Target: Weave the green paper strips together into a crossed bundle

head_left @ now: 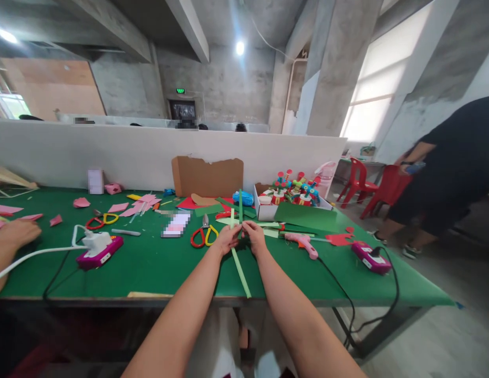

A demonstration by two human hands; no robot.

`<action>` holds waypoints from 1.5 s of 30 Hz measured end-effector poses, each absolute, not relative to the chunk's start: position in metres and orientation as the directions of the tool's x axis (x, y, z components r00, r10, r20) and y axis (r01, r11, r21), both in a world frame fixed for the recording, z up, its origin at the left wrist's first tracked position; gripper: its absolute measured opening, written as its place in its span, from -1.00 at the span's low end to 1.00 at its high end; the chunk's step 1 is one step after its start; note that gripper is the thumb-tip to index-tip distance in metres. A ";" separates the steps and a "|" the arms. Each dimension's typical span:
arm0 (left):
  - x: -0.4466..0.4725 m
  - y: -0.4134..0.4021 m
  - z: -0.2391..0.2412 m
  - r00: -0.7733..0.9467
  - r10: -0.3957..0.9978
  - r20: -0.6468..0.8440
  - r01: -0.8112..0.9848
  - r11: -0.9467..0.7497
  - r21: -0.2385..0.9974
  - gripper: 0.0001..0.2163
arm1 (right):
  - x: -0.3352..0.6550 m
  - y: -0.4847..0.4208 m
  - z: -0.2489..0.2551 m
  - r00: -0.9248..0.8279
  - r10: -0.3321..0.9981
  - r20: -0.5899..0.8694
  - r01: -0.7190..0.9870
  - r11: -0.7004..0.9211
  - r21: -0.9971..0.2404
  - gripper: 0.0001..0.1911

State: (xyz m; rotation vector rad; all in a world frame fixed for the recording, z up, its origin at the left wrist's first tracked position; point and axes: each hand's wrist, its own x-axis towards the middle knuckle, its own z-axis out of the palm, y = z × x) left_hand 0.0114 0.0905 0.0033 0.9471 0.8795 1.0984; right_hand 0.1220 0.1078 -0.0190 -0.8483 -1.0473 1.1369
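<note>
My left hand (228, 237) and my right hand (254, 235) meet over the green table (157, 262), both pinched closed on crossed green paper strips (240, 268). One light strip runs down toward the table's front edge, a darker one stands up between my fingers. Red-and-yellow scissors (203, 234) lie just left of my left hand. A pink glue gun (303, 243) lies just right of my right hand.
A white box of colourful finished crafts (291, 195) and green paper sheets (307, 216) sit behind. Power strips (99, 251) (372, 257) with cables lie at both sides. Another person's hand (16, 233) rests at far left. A person in black (445, 173) stands at right by red chairs.
</note>
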 end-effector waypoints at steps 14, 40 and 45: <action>0.015 0.085 0.003 0.209 0.977 -0.042 -0.249 0.095 0.964 -0.67 | 0.123 0.099 -0.014 0.082 0.985 0.151 -0.344 0.170 -0.923 -0.63; 0.016 0.082 0.005 0.244 0.966 -0.083 -0.186 0.130 0.974 -0.73 | 0.134 0.113 -0.013 0.221 0.958 0.181 -0.183 0.223 -0.958 -0.62; 0.015 0.087 0.006 0.125 0.988 -0.093 -0.305 0.128 0.944 -0.74 | 0.133 0.112 -0.014 0.179 0.967 0.183 -0.115 0.205 -0.972 -0.57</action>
